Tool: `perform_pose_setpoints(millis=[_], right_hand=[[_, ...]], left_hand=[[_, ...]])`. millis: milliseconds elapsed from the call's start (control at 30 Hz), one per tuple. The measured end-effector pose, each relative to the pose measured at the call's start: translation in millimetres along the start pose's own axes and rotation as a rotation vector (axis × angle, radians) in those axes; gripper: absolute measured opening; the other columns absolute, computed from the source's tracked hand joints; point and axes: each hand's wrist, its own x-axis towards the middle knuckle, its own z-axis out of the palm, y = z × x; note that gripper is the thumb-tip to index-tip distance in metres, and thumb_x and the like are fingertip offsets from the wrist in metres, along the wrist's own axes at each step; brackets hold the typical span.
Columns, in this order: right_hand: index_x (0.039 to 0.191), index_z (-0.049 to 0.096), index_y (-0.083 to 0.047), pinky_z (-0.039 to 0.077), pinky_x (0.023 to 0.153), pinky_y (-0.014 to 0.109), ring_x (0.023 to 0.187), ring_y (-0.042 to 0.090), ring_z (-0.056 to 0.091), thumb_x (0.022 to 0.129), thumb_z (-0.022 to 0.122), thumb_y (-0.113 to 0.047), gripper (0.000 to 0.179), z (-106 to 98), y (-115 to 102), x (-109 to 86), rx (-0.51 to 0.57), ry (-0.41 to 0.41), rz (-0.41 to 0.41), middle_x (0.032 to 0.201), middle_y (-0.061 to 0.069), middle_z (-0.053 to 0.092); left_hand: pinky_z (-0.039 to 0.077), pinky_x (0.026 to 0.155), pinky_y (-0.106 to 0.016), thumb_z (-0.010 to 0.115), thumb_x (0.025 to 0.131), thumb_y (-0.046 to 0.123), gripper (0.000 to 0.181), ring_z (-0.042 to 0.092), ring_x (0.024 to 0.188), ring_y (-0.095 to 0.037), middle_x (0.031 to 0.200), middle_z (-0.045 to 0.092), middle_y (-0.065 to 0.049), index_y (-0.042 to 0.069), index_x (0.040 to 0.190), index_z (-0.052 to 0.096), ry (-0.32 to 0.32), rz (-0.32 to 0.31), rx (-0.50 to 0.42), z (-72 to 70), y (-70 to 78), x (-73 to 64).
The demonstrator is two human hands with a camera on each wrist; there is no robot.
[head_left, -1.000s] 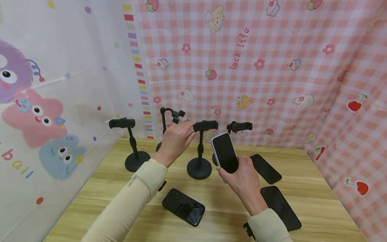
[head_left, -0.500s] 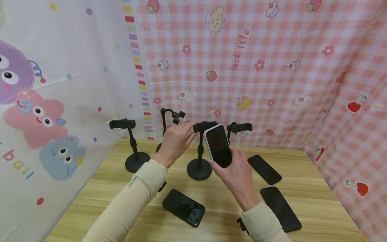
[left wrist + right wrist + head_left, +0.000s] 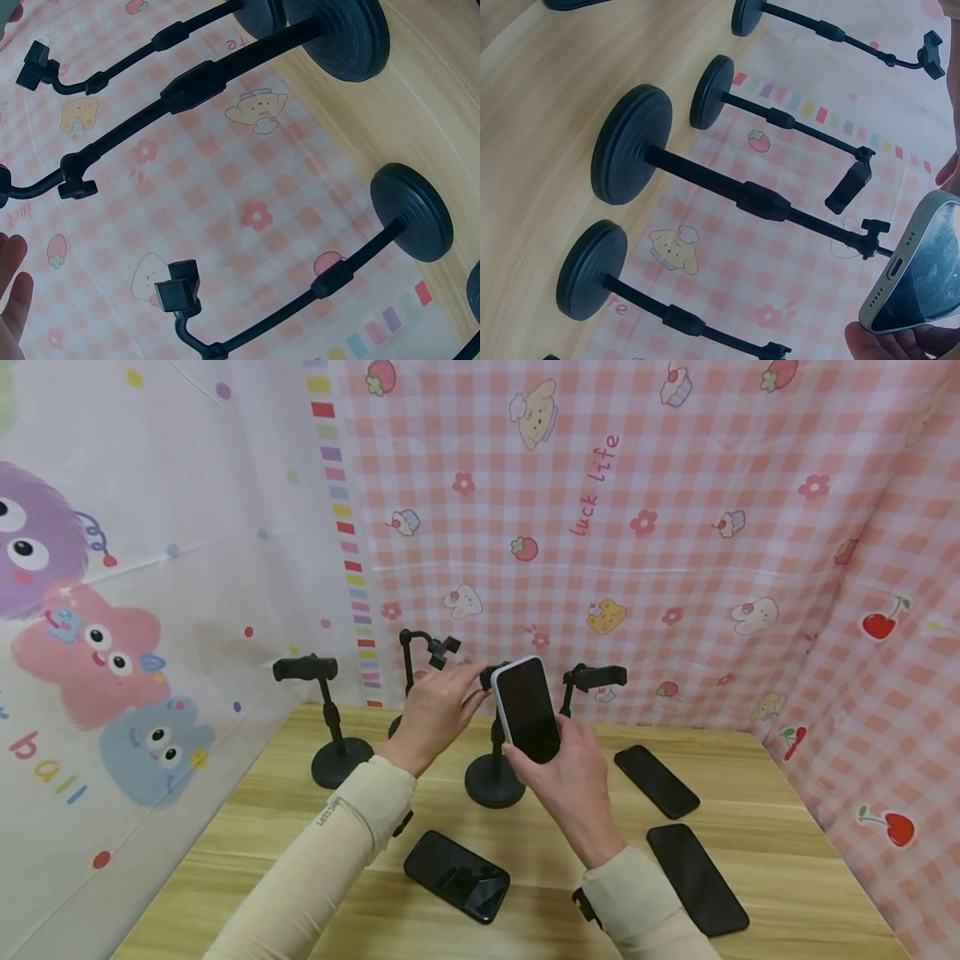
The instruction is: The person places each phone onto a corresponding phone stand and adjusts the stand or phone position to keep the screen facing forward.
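Note:
In the head view my right hand [image 3: 566, 777] grips a smartphone [image 3: 527, 708] with a pale case edge and dark screen, held upright and tilted. The phone covers most of the clamp of the middle black phone stand [image 3: 495, 781]; whether it touches the clamp I cannot tell. My left hand [image 3: 435, 710] pinches the left end of that clamp [image 3: 486, 677] between thumb and fingers. In the right wrist view the phone's [image 3: 919, 266] bottom edge is near the stand's bent neck [image 3: 870, 244]. Only the left fingers [image 3: 16, 300] show in the left wrist view.
Further black phone stands stand left [image 3: 341, 764], behind my left hand [image 3: 407, 664], and right [image 3: 596, 677]. One dark phone [image 3: 457, 875] lies at the front; two more, upper [image 3: 657, 781] and lower [image 3: 697, 878], lie at right on the wooden table [image 3: 795, 860]. Printed cloths hang behind.
My right hand has carried the phone left and slightly up, from beside the middle stand to in front of its clamp. The left hand has stayed at the clamp.

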Motion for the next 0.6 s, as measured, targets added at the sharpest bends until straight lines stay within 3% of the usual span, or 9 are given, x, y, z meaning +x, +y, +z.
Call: perform_pose_setpoints(millis=[400,600], right_hand=[[0.127,0.058,-0.002,0.050,0.075,0.043,0.089,0.028,0.055,0.079,0.075,-0.059,0.077,2.2,-10.3,10.6,0.053,-0.002,0.014,0.110,0.013,0.055],[0.125,0.059,-0.002,0.049,0.076,0.043,0.090,0.028,0.054,0.080,0.074,-0.058,0.074,1.9,-14.9,16.2,0.075,-0.002,0.017,0.110,0.013,0.055]], left_hand=[[0.055,0.086,-0.037,0.078,0.087,0.015,0.037,0.071,0.091,-0.022,0.106,0.073,-0.010,0.003,0.121,0.067,-0.007,-0.014,-0.011,2.7,3.3,1.8],[0.056,0.082,-0.037,0.079,0.086,0.013,0.036,0.071,0.086,-0.023,0.101,0.074,-0.010,0.003,0.118,0.067,0.015,0.011,-0.011,3.8,4.0,2.7]])
